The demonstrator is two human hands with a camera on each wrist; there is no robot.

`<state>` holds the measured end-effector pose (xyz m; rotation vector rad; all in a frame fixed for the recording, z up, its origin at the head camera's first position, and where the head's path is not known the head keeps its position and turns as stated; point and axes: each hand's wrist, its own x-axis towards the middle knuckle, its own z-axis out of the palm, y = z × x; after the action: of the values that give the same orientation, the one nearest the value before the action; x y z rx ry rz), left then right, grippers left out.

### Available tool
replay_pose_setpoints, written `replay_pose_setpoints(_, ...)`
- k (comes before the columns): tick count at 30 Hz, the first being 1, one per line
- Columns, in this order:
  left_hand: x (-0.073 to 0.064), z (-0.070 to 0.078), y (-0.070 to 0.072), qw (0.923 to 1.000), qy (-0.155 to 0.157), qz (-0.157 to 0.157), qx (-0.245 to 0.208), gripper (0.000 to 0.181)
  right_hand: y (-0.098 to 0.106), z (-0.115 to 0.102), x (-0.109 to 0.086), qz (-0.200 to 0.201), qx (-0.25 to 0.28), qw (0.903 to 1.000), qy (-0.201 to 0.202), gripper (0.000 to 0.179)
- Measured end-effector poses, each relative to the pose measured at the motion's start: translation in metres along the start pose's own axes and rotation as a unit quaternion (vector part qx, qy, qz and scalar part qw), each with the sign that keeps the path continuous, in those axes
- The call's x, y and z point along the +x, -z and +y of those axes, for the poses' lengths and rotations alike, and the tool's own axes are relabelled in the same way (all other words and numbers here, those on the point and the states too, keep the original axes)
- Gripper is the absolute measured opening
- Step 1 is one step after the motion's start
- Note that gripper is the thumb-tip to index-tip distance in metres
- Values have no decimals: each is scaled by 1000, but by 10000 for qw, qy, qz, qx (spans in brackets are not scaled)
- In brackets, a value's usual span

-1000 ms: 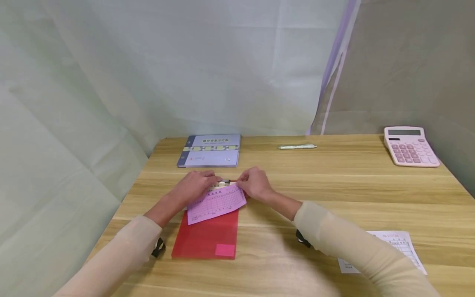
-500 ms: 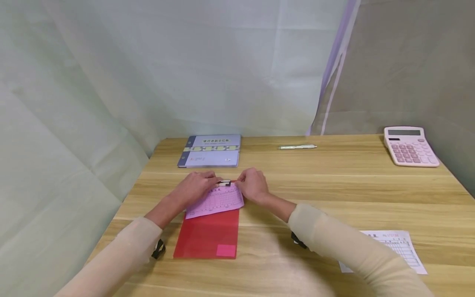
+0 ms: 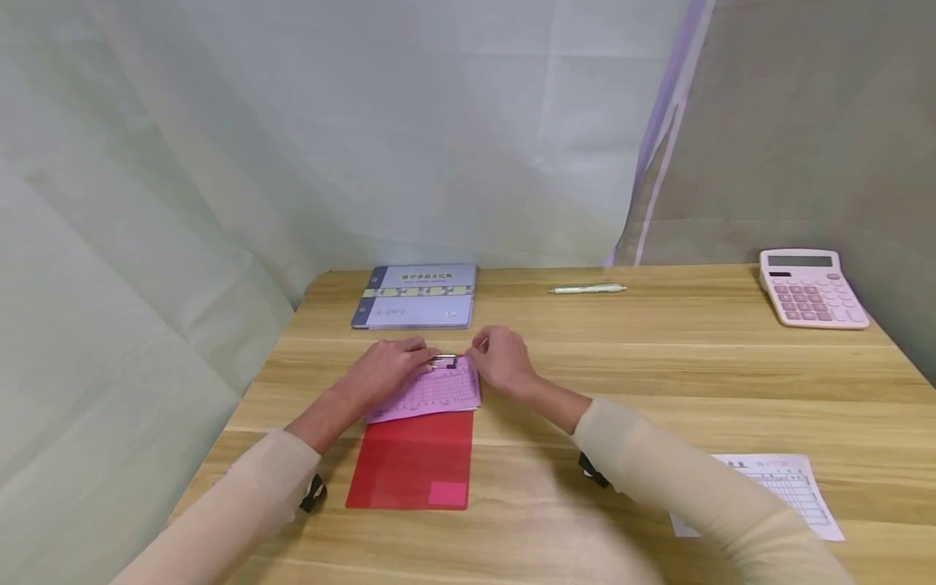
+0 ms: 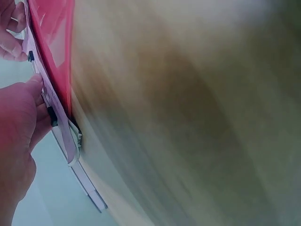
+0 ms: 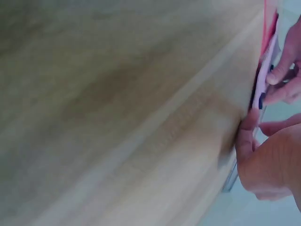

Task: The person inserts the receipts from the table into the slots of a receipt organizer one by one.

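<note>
Pink slip (image 3: 439, 396) has shifted toward 12 o'clock on red folder (image 3: 409, 463). Fingers: left hand (image 3: 387, 370) pinches clip (image 3: 444, 362); right hand (image 3: 501, 359), slip's 1 o'clock corner. Apparent step: aligning slip; next likely calls for steady clip closure.

This looks to me like an office-style workspace, the kind for bookkeeping: a wood-grain tabletop (image 3: 658, 357) bearing a pink calculator (image 3: 813, 288), a white pen (image 3: 587, 288), a blue account ledger (image 3: 417, 296), a white ruled form (image 3: 793, 491), and a pink ruled form (image 3: 442, 392) over a red file folder (image 3: 413, 459). Pale cloth sheeting (image 3: 439, 138) hangs behind and to the left, a darker grey sheet (image 3: 804, 122) to the right, like a curtained-off booth.
</note>
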<state>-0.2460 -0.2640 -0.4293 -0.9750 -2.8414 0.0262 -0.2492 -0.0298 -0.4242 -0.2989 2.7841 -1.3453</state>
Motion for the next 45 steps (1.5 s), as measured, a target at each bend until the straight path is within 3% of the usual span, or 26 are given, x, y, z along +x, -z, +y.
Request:
replay_pose_setpoints(6,0,0,0,10000,8,19,-13,40,5,-5,0,-1018,214,9945,-133,15)
replay_pose_setpoints(9,0,0,0,10000,32,-14,2,40,6,-7,-1,-1256,474,9903,-364,17)
replay_pose_setpoints(16,1,0,-1,9999,-57,-15,128,38,2,-7,-3,-938,1079,9854,-921,14)
replay_pose_setpoints(28,0,-2,-1,9995,-257,147,69,39,-7,-3,-10,-367,1253,9873,-910,16)
replay_pose_setpoints(45,-2,2,0,10000,72,-39,-9,39,-8,-2,-9,-405,1277,9870,-883,17)
